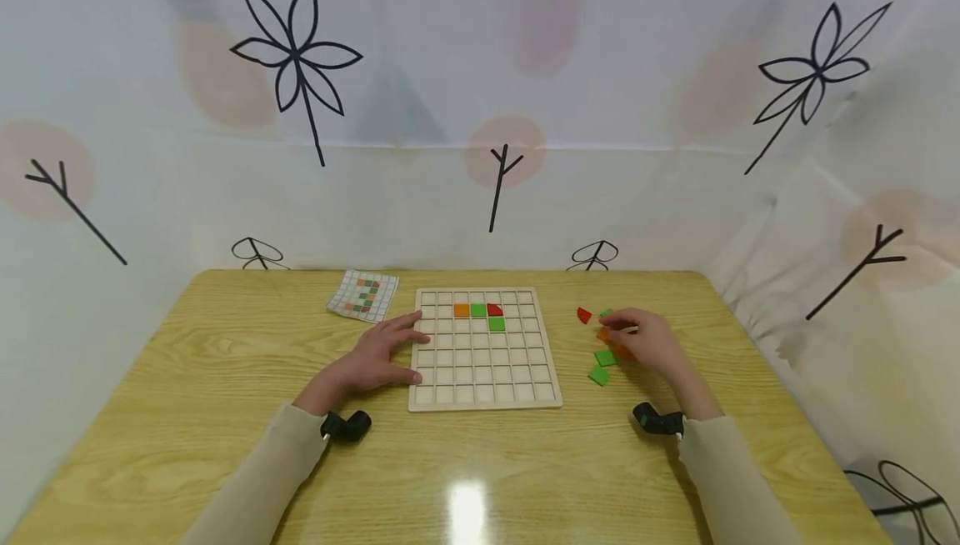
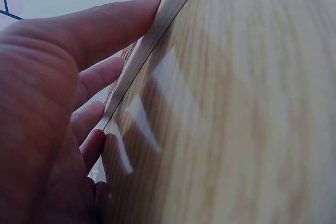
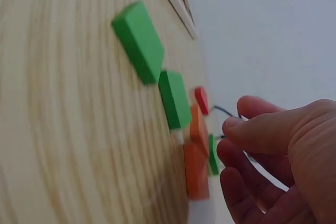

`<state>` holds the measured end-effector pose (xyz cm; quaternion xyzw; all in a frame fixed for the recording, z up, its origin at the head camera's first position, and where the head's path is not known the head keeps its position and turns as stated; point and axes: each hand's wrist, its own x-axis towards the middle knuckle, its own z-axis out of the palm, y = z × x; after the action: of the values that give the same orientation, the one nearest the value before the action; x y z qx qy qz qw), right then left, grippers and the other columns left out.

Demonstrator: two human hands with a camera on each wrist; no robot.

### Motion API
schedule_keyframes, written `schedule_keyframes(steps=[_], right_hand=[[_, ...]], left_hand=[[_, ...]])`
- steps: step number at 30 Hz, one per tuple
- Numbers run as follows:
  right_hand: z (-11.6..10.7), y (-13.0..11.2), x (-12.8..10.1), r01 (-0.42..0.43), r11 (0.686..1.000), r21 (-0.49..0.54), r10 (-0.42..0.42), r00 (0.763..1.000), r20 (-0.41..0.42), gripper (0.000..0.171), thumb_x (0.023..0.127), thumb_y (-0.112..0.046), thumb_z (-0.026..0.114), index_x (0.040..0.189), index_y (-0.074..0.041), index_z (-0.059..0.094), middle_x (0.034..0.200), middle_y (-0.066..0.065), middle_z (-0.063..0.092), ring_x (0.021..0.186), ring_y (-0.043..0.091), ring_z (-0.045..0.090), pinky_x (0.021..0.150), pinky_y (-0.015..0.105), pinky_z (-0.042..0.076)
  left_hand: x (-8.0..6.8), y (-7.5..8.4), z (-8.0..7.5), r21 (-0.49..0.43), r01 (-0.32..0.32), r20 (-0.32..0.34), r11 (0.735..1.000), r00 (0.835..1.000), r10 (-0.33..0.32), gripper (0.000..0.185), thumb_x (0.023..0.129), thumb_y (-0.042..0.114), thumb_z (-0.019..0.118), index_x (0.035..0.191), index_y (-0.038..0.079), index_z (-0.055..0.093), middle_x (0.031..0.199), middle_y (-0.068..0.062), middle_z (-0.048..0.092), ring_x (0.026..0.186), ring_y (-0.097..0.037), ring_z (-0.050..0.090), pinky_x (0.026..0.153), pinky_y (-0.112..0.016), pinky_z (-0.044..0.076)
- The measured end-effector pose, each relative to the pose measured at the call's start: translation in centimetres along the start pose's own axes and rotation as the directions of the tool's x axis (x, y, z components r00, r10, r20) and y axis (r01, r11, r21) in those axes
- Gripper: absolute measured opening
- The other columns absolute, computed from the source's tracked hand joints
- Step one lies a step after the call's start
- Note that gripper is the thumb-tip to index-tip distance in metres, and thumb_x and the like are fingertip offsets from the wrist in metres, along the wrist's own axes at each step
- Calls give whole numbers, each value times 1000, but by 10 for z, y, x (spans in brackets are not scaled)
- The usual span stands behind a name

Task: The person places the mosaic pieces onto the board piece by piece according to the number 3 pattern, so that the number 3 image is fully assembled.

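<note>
Pale wooden grid board (image 1: 477,374): left hand (image 1: 375,357) spread along its left rim, unclenched. Bare wood-grain tabletop (image 1: 572,412) off its right edge, then loose green, orange and red tiles (image 1: 605,358). Right hand (image 1: 647,339) above these, fingers loosely bent, released, partly hiding orange. Board cells hold orange square (image 1: 461,310), two green squares (image 1: 477,310), red quarter-round (image 1: 494,310).

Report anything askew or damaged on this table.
Nothing looks damaged; only the white paper printed with a coloured grid looks askew, lying slanted left of the pale wooden grid board, whose edges it doesn't follow.
</note>
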<state>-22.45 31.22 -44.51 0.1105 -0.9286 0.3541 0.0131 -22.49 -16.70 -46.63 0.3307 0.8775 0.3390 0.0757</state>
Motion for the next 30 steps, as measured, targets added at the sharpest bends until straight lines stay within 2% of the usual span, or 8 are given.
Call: schedule_keyframes(steps=[5,11,16,19,23,30], right_hand=[[-10,12,-12,-22,1000,-9,22,1000,-9,23,96,-3,64,119,3,68,116,22,67,104,40,63,82,48,54],[-18,23,-23,-61,998,4,61,998,11,28,99,-11,62,123,3,66,120,21,66,108,38,62,87,46,51],[-20,23,-26,-104,994,45,101,994,52,35,102,-21,60,129,0,63,127,21,62,113,37,59,89,46,49],[-20,21,-26,-107,993,50,103,992,75,37,101,-21,62,131,1,62,128,21,61,113,36,58,91,47,47],[-21,24,-27,-110,992,66,103,990,95,42,98,-22,66,132,3,60,125,21,62,111,34,58,89,40,48],[-24,29,-28,-114,986,124,97,986,133,52,94,-23,72,136,4,56,133,24,58,117,36,55,88,26,47]], left_hand=[[0,1,-1,14,-4,4,1000,1000,4,56,89,37,75,136,11,59,162,-17,24,145,-47,18,107,-72,15],[1,4,-3,10,1,6,1000,1000,-1,56,88,36,76,135,11,60,161,-17,25,145,-46,19,107,-71,14],[1,4,-3,13,18,6,1000,1000,-18,57,87,36,76,135,11,60,162,-16,25,146,-45,18,108,-70,14],[0,4,-3,7,23,1,1000,1000,-23,57,87,36,77,135,11,60,162,-16,25,145,-45,18,109,-69,13],[0,3,0,-3,17,3,1000,1000,-17,57,87,36,77,135,11,60,162,-15,25,145,-45,19,109,-70,13],[0,2,2,-4,24,5,1000,1000,-24,57,87,37,77,136,13,60,163,-13,24,146,-43,18,109,-69,13]])
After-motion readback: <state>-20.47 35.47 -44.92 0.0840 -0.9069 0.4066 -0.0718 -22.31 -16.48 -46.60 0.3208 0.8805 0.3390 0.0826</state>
